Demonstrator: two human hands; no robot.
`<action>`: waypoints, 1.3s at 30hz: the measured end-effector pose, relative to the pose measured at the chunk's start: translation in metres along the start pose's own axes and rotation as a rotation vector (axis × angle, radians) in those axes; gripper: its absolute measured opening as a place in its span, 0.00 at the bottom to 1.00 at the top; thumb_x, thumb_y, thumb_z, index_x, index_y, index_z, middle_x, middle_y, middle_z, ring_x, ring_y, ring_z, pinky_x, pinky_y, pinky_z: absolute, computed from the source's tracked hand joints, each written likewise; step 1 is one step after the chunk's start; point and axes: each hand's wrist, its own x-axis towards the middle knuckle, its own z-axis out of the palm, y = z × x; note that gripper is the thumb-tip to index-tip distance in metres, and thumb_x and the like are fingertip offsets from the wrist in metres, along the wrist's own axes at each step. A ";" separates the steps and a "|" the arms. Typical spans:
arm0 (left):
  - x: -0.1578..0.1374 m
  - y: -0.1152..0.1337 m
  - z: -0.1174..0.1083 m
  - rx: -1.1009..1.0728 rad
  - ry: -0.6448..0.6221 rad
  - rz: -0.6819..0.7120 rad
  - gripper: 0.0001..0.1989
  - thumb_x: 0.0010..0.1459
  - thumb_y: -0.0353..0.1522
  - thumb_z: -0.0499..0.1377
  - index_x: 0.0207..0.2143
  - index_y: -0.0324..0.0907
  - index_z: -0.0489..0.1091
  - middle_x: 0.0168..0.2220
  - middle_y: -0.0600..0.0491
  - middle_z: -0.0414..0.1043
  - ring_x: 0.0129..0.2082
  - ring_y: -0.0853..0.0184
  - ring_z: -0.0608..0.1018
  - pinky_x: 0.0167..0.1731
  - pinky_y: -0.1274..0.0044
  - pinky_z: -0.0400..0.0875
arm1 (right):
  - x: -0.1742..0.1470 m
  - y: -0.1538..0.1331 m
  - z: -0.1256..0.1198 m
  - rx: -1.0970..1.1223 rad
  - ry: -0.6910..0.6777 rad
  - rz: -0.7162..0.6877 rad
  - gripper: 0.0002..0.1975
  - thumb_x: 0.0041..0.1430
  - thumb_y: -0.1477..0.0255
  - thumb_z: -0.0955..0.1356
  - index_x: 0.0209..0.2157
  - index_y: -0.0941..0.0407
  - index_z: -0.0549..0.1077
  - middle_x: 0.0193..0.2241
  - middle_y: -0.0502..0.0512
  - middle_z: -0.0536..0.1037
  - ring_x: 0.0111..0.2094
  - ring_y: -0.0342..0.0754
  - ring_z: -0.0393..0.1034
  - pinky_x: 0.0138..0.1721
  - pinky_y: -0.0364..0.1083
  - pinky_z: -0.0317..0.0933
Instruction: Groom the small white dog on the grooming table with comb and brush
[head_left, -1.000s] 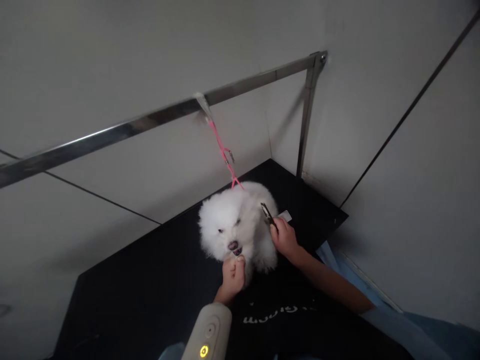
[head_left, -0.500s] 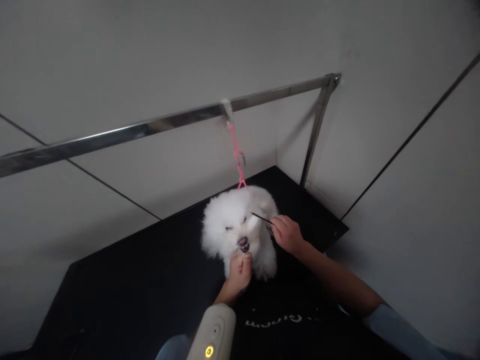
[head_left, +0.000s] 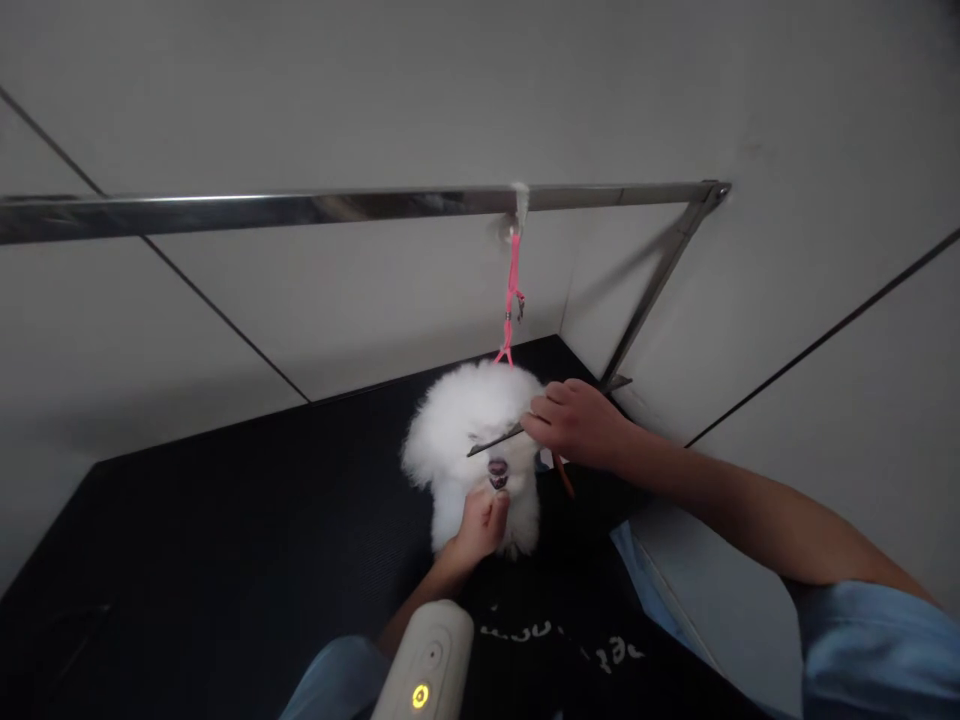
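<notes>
So the white dog (head_left: 469, 410) sits a bit below the middle of the frame, facing the camera; it's on a black table (head_left: 262, 500), with a pink leash (head_left: 513, 270) running up from it to the metal bar (head_left: 300, 210) across the upper part.

Left hand (head_left: 482, 520) is curled into a loose fist right under the chin, thumb on top; looks like it has a pinch of chin fur, though the fingers hide exactly how much; the nose (head_left: 497, 467) is just above that thumb.

Right hand (head_left: 577, 422) comes in from the right side of the frame, fingers folded round one end of a thin dark tool (head_left: 495, 441); can't tell from here if it's a comb or something else.

The angle is what matters imo: the tool's long axis runs from the right hand down toward the left of the frame, slanting across the face above the nose at about eye level; the far tip is to the left of the nose, and I can't tell if it's touching fur. Right hand is nearer the eyes, beside the head; left hand is nearer the mouth, below it.
</notes>
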 end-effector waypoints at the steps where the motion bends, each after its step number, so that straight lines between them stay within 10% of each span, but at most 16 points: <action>1: -0.001 0.000 0.000 -0.003 0.004 0.028 0.28 0.71 0.42 0.41 0.17 0.43 0.55 0.16 0.55 0.57 0.19 0.70 0.60 0.22 0.76 0.55 | 0.002 -0.001 -0.002 0.012 -0.007 -0.036 0.10 0.66 0.79 0.63 0.34 0.57 0.74 0.29 0.56 0.72 0.33 0.49 0.58 0.30 0.48 0.44; 11: 0.000 0.000 -0.002 0.077 0.073 0.052 0.25 0.70 0.39 0.42 0.26 0.41 0.70 0.28 0.45 0.74 0.32 0.62 0.74 0.34 0.70 0.70 | 0.002 0.006 0.009 -0.049 0.039 0.123 0.11 0.65 0.80 0.63 0.33 0.56 0.75 0.28 0.56 0.73 0.31 0.49 0.57 0.30 0.49 0.41; 18: -0.006 -0.008 0.003 0.095 0.097 0.103 0.29 0.71 0.41 0.42 0.15 0.43 0.54 0.15 0.55 0.58 0.18 0.70 0.60 0.21 0.76 0.56 | -0.008 0.013 0.013 -0.013 0.174 0.506 0.11 0.65 0.79 0.62 0.35 0.57 0.75 0.31 0.57 0.73 0.32 0.49 0.57 0.30 0.48 0.44; 23: -0.008 -0.010 0.002 0.075 0.118 0.110 0.25 0.70 0.37 0.44 0.18 0.42 0.59 0.19 0.53 0.65 0.22 0.69 0.67 0.25 0.76 0.61 | -0.009 0.001 0.015 0.061 -0.015 0.085 0.10 0.66 0.78 0.63 0.33 0.56 0.75 0.28 0.55 0.73 0.31 0.49 0.58 0.29 0.47 0.43; 29: -0.001 -0.001 -0.003 0.071 0.065 0.111 0.22 0.70 0.36 0.43 0.28 0.41 0.70 0.32 0.48 0.76 0.33 0.65 0.74 0.35 0.73 0.69 | -0.004 0.005 0.019 -0.063 0.099 0.188 0.10 0.65 0.80 0.64 0.31 0.56 0.74 0.28 0.56 0.73 0.32 0.49 0.57 0.30 0.49 0.42; 36: -0.009 -0.009 0.002 0.111 0.060 0.093 0.26 0.70 0.38 0.42 0.19 0.42 0.61 0.20 0.52 0.66 0.22 0.68 0.67 0.25 0.75 0.62 | -0.010 0.007 0.020 -0.094 0.281 0.360 0.11 0.65 0.80 0.62 0.33 0.57 0.75 0.28 0.56 0.72 0.30 0.49 0.54 0.30 0.48 0.42; 39: -0.012 -0.011 0.003 0.118 0.034 0.080 0.27 0.71 0.39 0.41 0.18 0.42 0.59 0.19 0.53 0.64 0.21 0.69 0.66 0.25 0.75 0.61 | -0.005 0.002 0.019 0.001 0.149 0.147 0.11 0.65 0.79 0.63 0.31 0.56 0.74 0.28 0.54 0.72 0.30 0.48 0.55 0.29 0.48 0.41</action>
